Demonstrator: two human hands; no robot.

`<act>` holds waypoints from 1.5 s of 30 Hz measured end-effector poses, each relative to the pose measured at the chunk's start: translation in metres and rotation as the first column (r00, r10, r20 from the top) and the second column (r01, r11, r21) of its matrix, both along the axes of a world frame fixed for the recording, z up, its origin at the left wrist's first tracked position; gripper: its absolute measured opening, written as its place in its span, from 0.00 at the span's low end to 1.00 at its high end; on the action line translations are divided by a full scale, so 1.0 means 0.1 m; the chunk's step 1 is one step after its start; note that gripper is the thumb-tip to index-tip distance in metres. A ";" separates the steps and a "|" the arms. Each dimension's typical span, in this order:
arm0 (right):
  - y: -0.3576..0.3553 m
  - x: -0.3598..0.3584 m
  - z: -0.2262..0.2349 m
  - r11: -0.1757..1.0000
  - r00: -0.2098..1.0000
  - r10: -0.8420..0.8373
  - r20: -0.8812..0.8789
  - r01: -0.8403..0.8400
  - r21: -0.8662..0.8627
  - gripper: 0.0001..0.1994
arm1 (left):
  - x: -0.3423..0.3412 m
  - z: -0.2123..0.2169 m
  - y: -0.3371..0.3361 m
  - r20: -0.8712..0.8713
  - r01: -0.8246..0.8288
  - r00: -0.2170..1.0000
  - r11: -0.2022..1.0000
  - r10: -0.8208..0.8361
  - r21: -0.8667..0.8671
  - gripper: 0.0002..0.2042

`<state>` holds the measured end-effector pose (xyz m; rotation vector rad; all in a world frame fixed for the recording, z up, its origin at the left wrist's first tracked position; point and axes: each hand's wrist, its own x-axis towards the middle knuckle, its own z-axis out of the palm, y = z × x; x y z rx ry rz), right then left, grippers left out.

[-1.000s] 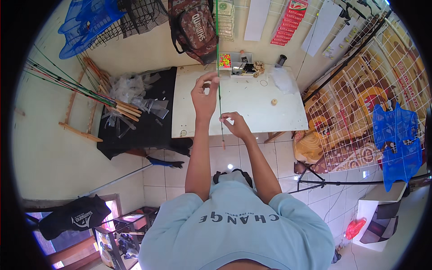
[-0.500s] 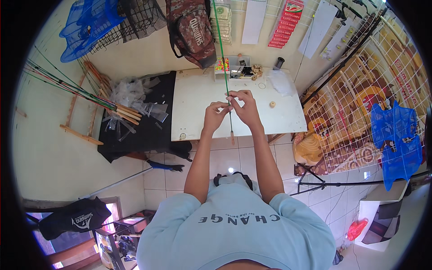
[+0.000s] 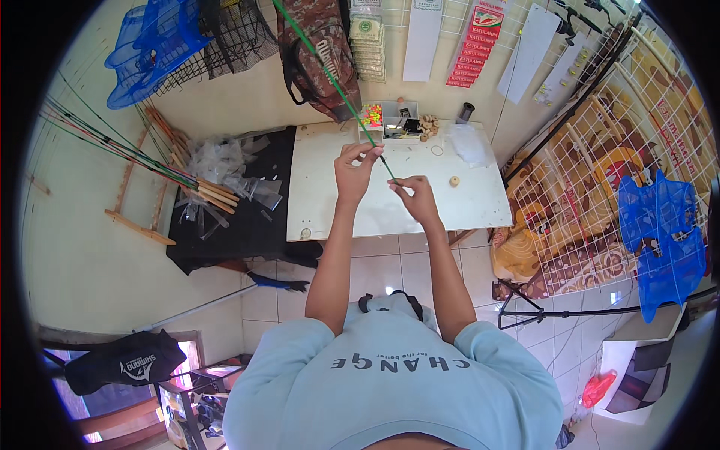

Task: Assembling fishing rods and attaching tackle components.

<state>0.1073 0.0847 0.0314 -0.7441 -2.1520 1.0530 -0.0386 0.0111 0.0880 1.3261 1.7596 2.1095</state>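
Head view, step in hand: a person stands at a white surface (image 3: 480, 206), working at the lower end of a slim green rod (image 3: 330, 79) that slants up and to the left, past a camouflage bag (image 3: 315, 45) on the wall.
Left hand (image 3: 352, 169): raised, fingers closed around the rod just above its lower end.
Right hand (image 3: 416, 199): fingertips pinched at the rod's dark tip, just below and right of the left hand.
Rod's position: held in the air above the surface, between both hands.
Next move, as judged: fine fingertip work at the tip while the left hand steadies the shaft.
Nearby: a small round ring (image 3: 453, 181) and a tray of small parts (image 3: 397, 120) on the surface.
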 end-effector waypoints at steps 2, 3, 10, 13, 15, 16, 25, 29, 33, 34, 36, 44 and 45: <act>0.07 0.00 -0.05 0.948 0.988 -0.155 0.018 0.143 0.283 0.07 | 0.04 -0.07 0.04 0.051 0.025 0.998 1.000 -0.026 0.010 0.06; 0.07 0.00 -0.09 0.937 0.973 -0.228 0.038 0.209 0.279 0.07 | 0.05 -0.11 0.04 0.083 0.036 0.996 0.999 -0.036 -0.001 0.07; 0.19 0.12 -0.30 0.898 0.936 -0.345 0.062 0.311 0.311 0.07 | 0.10 -0.50 0.18 0.218 0.034 0.976 0.997 -0.019 -0.063 0.08; 0.29 0.15 -0.38 0.883 0.912 -0.405 0.063 0.373 0.284 0.06 | 0.14 -0.61 0.28 0.289 0.041 0.957 0.995 -0.012 -0.096 0.08; 0.38 0.17 -0.44 0.883 0.906 -0.415 0.079 0.380 0.274 0.06 | 0.16 -0.68 0.36 0.327 0.028 0.945 0.990 0.018 -0.138 0.09; 0.43 0.17 -0.46 0.885 0.904 -0.417 0.094 0.380 0.271 0.06 | 0.17 -0.71 0.40 0.330 0.026 0.944 0.989 0.023 -0.143 0.09; 1.00 0.18 -0.53 0.867 0.867 -0.463 0.185 0.399 0.299 0.06 | 0.16 -0.88 0.88 0.445 0.043 0.894 0.976 0.059 -0.215 0.12; 1.23 0.18 -0.59 0.871 0.873 -0.458 0.168 0.403 0.281 0.06 | 0.25 -0.96 1.06 0.440 0.009 0.894 0.981 0.078 -0.193 0.11; 1.37 0.14 -0.63 0.861 0.870 -0.465 0.165 0.400 0.315 0.06 | 0.28 -1.02 1.17 0.442 -0.013 0.894 0.990 0.073 -0.137 0.11; 1.39 0.12 -0.63 0.856 0.873 -0.463 0.153 0.396 0.333 0.06 | 0.28 -1.01 1.18 0.443 -0.021 0.892 0.988 0.088 -0.153 0.11; 1.42 0.08 -0.64 0.856 0.873 -0.460 0.159 0.389 0.340 0.06 | 0.24 -1.07 1.19 0.433 -0.031 0.896 0.986 0.100 -0.164 0.11; 1.47 0.00 -0.66 0.860 0.858 -0.469 0.211 0.388 0.332 0.08 | 0.17 -1.21 1.24 0.522 -0.043 0.836 0.969 0.169 -0.245 0.12; 1.47 -0.01 -0.67 0.860 0.857 -0.469 0.213 0.388 0.332 0.08 | 0.15 -1.24 1.23 0.524 -0.042 0.835 0.968 0.169 -0.246 0.12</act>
